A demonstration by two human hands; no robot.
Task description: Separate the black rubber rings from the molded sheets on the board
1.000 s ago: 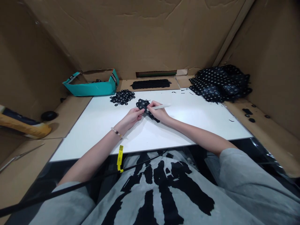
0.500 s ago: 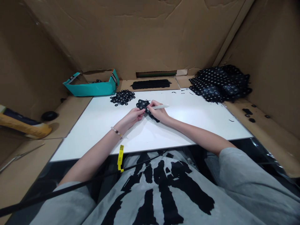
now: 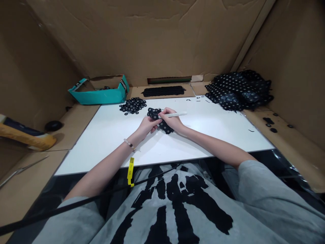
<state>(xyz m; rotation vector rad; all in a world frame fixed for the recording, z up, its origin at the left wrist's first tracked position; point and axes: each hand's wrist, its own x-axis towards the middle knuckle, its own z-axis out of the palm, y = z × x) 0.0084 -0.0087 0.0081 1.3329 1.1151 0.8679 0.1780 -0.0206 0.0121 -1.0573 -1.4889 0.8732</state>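
My left hand [image 3: 148,126] is closed on the near left side of a black sheet with pale round dots [image 3: 166,128], which is bent and raised above the white board. A slim white pen-shaped tool [image 3: 175,114] is pinched in my right hand [image 3: 170,118]. Its front end meets the sheet close to my left thumb; the tip itself is too small to make out. To the left of the sheet lies a pile of small black discs with pale centres [image 3: 133,105]. More dotted black sheets [image 3: 238,89] are heaped at the back right.
A teal open box [image 3: 99,97] stands at the back left, holding a few dark pieces. Behind the white board [image 3: 101,145] lies a ridged black strip [image 3: 164,91]. Tweezers [image 3: 22,169] and a yellow-and-blue tube [image 3: 25,134] lie at left. A black cable with a yellow tag [image 3: 130,171] crosses my lap.
My left hand has shifted slightly right and its thumb now lies further across the sheet. More of the sheet's lower part shows. The white tool has moved slightly right and up.
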